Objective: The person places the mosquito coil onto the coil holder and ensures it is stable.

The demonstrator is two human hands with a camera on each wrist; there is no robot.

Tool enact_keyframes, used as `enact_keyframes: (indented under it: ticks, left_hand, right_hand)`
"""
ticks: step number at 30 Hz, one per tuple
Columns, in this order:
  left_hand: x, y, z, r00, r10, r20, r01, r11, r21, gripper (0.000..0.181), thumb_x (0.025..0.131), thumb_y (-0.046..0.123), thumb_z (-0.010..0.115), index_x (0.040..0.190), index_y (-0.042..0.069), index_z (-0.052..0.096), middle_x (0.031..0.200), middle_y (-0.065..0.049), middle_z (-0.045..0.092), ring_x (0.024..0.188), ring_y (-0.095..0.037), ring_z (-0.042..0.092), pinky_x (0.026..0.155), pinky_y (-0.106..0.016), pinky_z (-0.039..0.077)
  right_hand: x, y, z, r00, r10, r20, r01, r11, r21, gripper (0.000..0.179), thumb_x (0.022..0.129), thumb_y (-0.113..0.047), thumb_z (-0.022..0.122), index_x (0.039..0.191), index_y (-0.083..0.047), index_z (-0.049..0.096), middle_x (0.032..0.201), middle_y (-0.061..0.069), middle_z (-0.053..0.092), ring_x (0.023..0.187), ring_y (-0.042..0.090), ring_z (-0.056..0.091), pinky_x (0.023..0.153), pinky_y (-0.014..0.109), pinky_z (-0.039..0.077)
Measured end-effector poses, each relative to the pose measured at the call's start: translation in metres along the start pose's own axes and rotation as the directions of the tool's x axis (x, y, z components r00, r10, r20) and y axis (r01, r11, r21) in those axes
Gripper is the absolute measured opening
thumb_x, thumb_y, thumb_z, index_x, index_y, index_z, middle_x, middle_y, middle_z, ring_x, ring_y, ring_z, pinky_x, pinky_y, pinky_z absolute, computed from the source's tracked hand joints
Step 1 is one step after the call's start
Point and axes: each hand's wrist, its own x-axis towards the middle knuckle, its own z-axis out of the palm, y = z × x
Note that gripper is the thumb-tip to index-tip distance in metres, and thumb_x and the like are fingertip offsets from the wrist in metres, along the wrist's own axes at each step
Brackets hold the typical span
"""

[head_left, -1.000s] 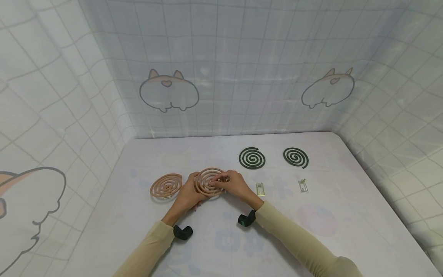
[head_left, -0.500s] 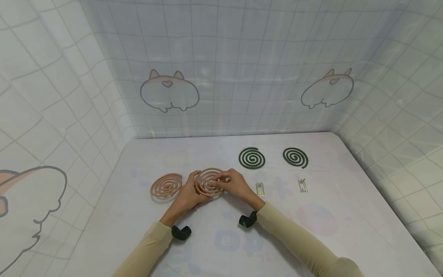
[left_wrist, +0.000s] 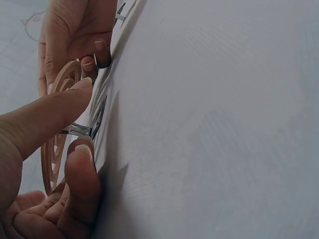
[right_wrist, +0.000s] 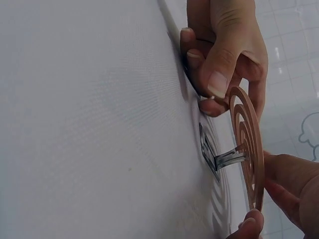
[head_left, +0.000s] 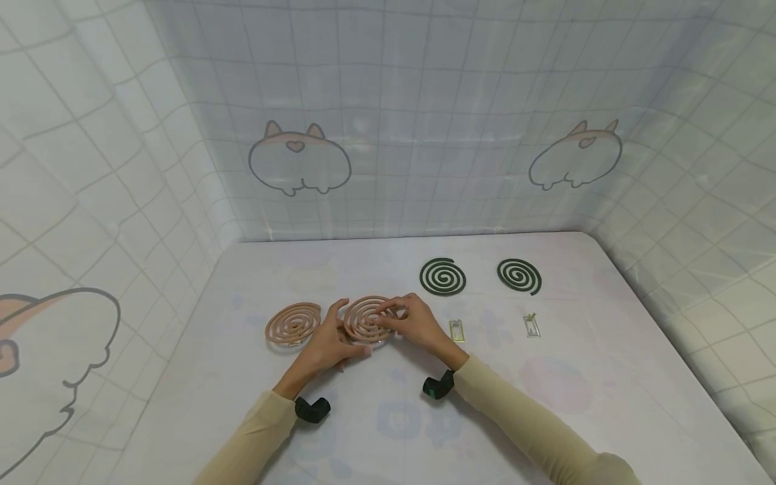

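A brown mosquito coil (head_left: 358,330) sits on a small metal stand (right_wrist: 209,154), whose upright tab reaches the coil's middle. My right hand (head_left: 419,327) pinches this coil near its centre, thumb and index together. Around the coil's left side is my left hand (head_left: 324,347), thumb and fingers spread apart at the rim and holding nothing. In the right wrist view the stand's base is low over the tabletop, with the coil raised above it. To the left, a second brown mosquito coil (head_left: 280,331) rests slightly tilted over its own stand (head_left: 295,344).
Two dark green mosquito coils (head_left: 443,288) (head_left: 519,261) lie flat at the back right of the table (head_left: 376,431). In front of them are a gold-coloured metal stand (head_left: 462,331) and a silvery metal stand (head_left: 537,327). Tiled-pattern curtains (head_left: 436,135) enclose the back and sides.
My left hand has loosened its hold on the coil; its fingers and thumb have spread away from the rim. The coil has lowered slightly, and my right hand stays at its middle.
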Motion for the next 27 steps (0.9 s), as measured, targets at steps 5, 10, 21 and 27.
enact_keyframes:
  ticks: [5, 10, 21, 27]
  left_hand:
    - [-0.004, 0.001, -0.001, 1.000, 0.010, -0.012, -0.010, 1.000, 0.022, 0.120, 0.073, 0.018, 0.096, 0.163, 0.012, 0.017, 0.097, -0.011, 0.066, 0.045, -0.022, 0.059, 0.045, -0.037, 0.051]
    - [-0.007, 0.000, -0.001, 1.000, 0.015, -0.027, -0.014, 0.999, 0.040, 0.117, 0.074, 0.018, 0.095, 0.162, 0.011, 0.018, 0.090, -0.010, 0.065, 0.046, -0.021, 0.058, 0.045, -0.037, 0.052]
    - [-0.015, 0.006, -0.006, 0.996, 0.065, -0.056, -0.059, 0.993, 0.107, 0.102, 0.078, 0.028, 0.093, 0.157, 0.010, 0.031, 0.089, -0.006, 0.064, 0.054, -0.020, 0.061, 0.050, -0.035, 0.053]
    - [-0.018, 0.015, -0.008, 0.991, 0.122, -0.047, -0.117, 0.989, 0.092, 0.081, 0.086, 0.028, 0.086, 0.151, 0.011, 0.041, 0.096, -0.007, 0.062, 0.054, -0.024, 0.062, 0.046, -0.034, 0.051]
  right_hand:
    - [-0.001, 0.001, -0.002, 1.000, 0.013, -0.009, -0.013, 1.000, -0.003, 0.027, 0.090, -0.033, 0.081, 0.115, -0.022, 0.079, 0.108, 0.005, 0.062, 0.086, 0.018, 0.055, 0.071, 0.035, 0.051]
    - [-0.003, 0.002, -0.006, 1.000, 0.019, -0.004, -0.019, 1.000, -0.006, 0.029, 0.090, -0.034, 0.081, 0.117, -0.024, 0.078, 0.111, 0.003, 0.062, 0.082, 0.018, 0.058, 0.069, 0.035, 0.051]
    - [-0.009, -0.003, -0.019, 0.999, 0.026, -0.034, -0.027, 0.999, -0.021, 0.035, 0.088, -0.037, 0.084, 0.120, -0.028, 0.075, 0.117, 0.003, 0.065, 0.076, 0.018, 0.062, 0.064, 0.036, 0.052]
    - [-0.013, -0.008, -0.033, 0.998, 0.038, -0.048, -0.037, 0.999, 0.013, 0.035, 0.089, -0.034, 0.083, 0.122, -0.029, 0.074, 0.121, 0.008, 0.065, 0.076, 0.020, 0.061, 0.064, 0.037, 0.050]
